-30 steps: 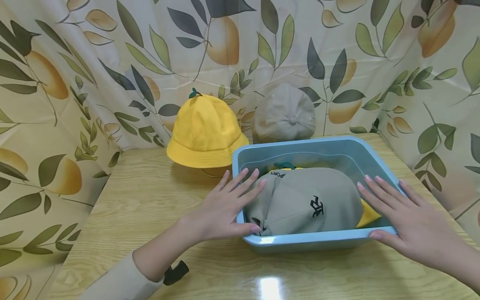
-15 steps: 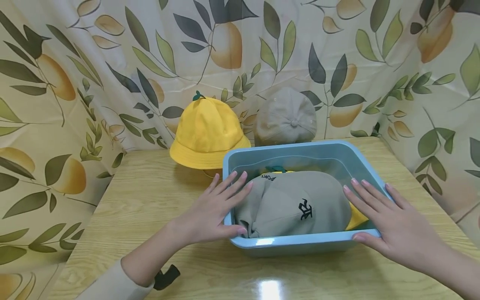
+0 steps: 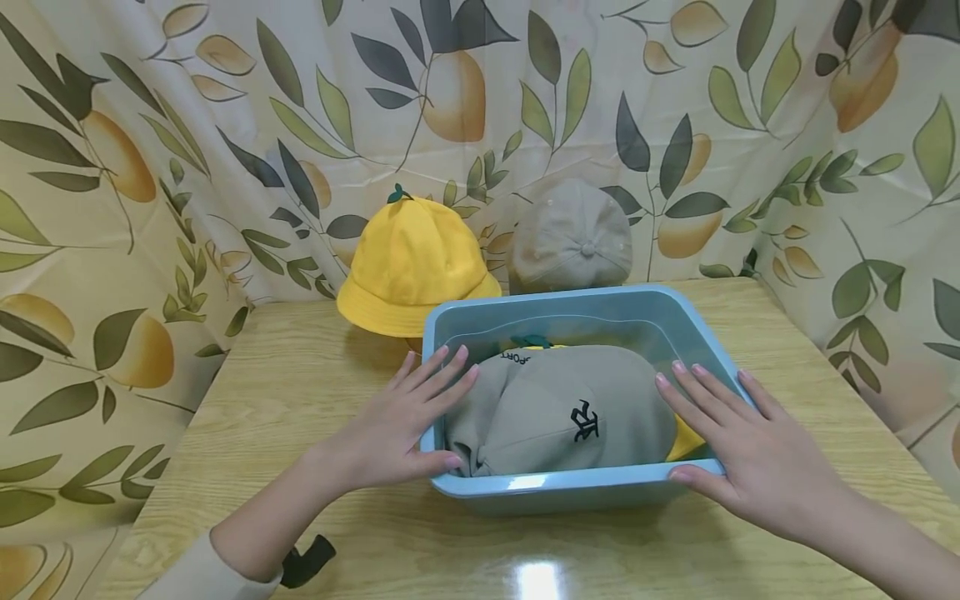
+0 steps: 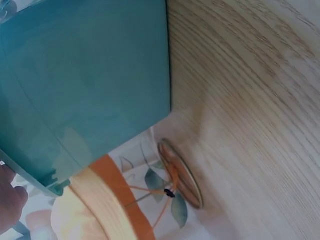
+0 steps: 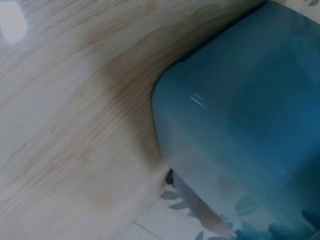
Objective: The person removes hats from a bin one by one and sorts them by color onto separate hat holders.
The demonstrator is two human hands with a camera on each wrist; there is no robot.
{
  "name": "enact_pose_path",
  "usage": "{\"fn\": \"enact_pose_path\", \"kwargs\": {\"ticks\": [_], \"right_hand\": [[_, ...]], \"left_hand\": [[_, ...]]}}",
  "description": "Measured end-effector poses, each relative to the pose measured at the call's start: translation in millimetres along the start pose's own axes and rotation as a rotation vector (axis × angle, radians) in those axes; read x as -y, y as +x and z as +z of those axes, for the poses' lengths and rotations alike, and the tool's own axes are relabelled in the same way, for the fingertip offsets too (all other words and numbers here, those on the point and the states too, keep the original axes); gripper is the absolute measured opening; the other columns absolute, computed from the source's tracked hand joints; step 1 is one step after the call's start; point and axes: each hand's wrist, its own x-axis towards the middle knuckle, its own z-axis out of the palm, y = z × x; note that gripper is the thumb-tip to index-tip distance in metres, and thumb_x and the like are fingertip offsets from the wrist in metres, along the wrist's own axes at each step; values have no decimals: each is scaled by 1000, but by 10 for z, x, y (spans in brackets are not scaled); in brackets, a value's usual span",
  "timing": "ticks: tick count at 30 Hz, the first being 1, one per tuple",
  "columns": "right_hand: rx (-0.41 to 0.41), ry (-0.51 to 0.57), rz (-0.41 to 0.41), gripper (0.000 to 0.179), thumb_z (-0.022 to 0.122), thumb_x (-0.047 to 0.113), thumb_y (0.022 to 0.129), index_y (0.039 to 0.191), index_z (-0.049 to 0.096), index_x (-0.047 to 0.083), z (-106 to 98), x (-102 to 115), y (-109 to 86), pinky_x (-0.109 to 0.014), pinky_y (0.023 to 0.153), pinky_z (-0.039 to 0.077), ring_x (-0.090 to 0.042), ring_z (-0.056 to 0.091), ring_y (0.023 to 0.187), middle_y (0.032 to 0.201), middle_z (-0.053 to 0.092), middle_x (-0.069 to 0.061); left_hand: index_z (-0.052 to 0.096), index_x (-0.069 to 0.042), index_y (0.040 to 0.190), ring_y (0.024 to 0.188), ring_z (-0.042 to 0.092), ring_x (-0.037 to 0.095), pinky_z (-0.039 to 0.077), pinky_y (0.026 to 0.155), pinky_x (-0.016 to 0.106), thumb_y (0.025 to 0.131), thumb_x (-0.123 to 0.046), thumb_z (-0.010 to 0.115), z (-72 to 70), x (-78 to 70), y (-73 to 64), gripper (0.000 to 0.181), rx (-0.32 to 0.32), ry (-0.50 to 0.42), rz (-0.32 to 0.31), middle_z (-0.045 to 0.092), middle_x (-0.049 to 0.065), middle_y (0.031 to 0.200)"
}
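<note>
A blue plastic bin [image 3: 570, 481] stands on the wooden table, in the middle of the head view. In it lies a grey-green cap [image 3: 540, 417] with black lettering, over something yellow [image 3: 684, 440] that shows at the right and back. My left hand [image 3: 397, 429] rests at the bin's left front corner, fingers straight and spread over the rim, thumb on the front edge. At the right front corner my right hand [image 3: 757, 458] touches the rim likewise, fingers extended. The left wrist view shows the bin's side wall [image 4: 95, 75]; the right wrist view shows a rounded corner [image 5: 200, 115].
Behind the bin's left corner a yellow bucket hat [image 3: 417, 262] with a green sprout sits on a stand, whose wire base [image 4: 182, 175] shows from the left wrist. A grey cap [image 3: 573, 237] stands behind the bin. A leaf-patterned curtain [image 3: 525, 92] encloses the table [image 3: 300, 375].
The bin with its caps has slid left across the table, both hands moving along with it at its corners. The yellow bucket hat and the grey cap behind have stayed put.
</note>
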Motion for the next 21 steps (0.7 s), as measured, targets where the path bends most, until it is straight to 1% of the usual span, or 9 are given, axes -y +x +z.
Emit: {"fn": "enact_pose_path", "kwargs": {"ticks": [5, 10, 12, 17, 21], "right_hand": [[-7, -6, -5, 83, 51, 63, 85, 150, 28, 18, 18, 58, 58, -37, 118, -1, -4, 2, 144, 156, 20, 3], [1, 0, -5, 85, 52, 64, 84, 150, 27, 17, 33, 118, 99, -40, 118, -1, -4, 3, 144, 156, 22, 1], [-2, 6, -6, 84, 51, 64, 85, 150, 28, 17, 38, 135, 109, -40, 118, 0, -4, 3, 144, 156, 23, 0], [7, 15, -9, 84, 50, 64, 85, 151, 27, 16, 45, 179, 140, -40, 118, 0, -4, 2, 144, 156, 23, -1], [15, 20, -15, 85, 54, 62, 85, 150, 27, 16, 45, 216, 169, -40, 118, 0, -3, 1, 144, 156, 25, -3]], "left_hand": [[15, -16, 153, 147, -2, 28, 7, 113, 59, 86, -77, 9, -44, 48, -74, 91, 16, -30, 8, 1, 2, 160], [17, -13, 153, 146, 2, 33, 8, 113, 60, 86, -76, 11, -85, 100, -138, 92, 28, -43, 19, 1, 3, 160], [15, -15, 153, 146, 1, 33, 7, 113, 59, 86, -76, 12, -94, 119, -159, 91, 43, -56, 15, 0, 2, 160], [12, -17, 153, 146, 0, 32, 5, 115, 54, 87, -75, 13, -132, 153, -216, 88, 69, -52, 15, 0, 1, 160], [13, -16, 153, 146, 2, 33, 5, 116, 53, 88, -74, 15, -164, 167, -258, 87, 67, -45, 17, 1, 3, 160]]}}
